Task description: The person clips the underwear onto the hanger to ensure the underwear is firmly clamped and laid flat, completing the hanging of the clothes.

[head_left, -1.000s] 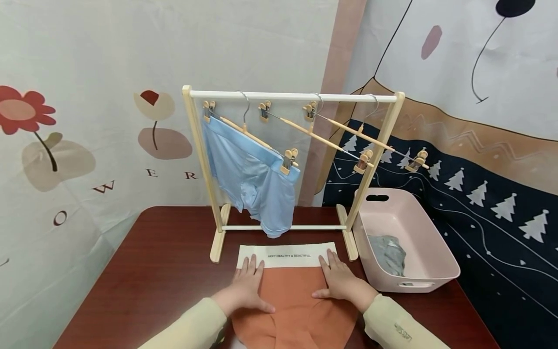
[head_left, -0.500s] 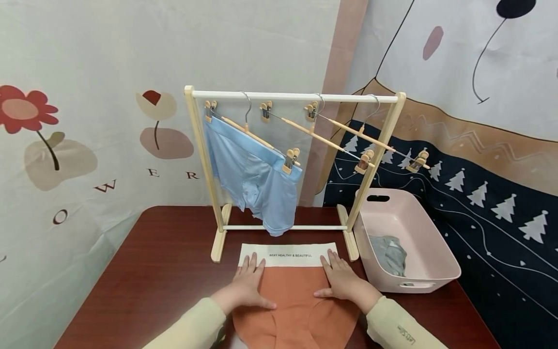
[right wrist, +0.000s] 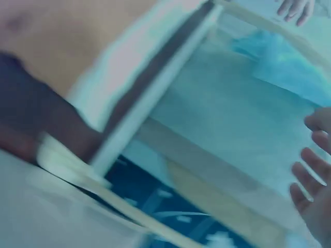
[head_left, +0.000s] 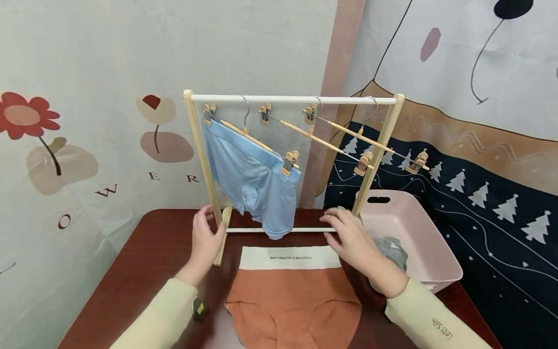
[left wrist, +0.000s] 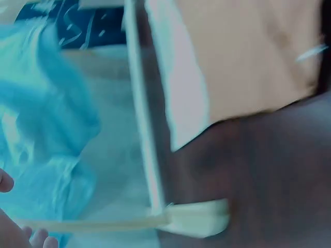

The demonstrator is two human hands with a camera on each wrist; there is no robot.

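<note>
Zero grip right now: left hand (head_left: 206, 242) and right hand (head_left: 352, 237) hover spread by opposite ends of the rack (head_left: 301, 100), nothing pinched that I can see. Briefs (head_left: 292, 293) lie flat below, between them. Reaching step, I'd guess; next probably needs a hold on rack or hanger (head_left: 314, 137).

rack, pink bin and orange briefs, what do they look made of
Rack: side posts probably smooth wood, given their pale tan colour; white bars could be painted wood, metal or plastic. Pink bin: likely matte plastic, with moulded-looking rounded corners. Orange briefs: matte, soft-looking fabric with stitched-looking seams; fibre unclear.
</note>
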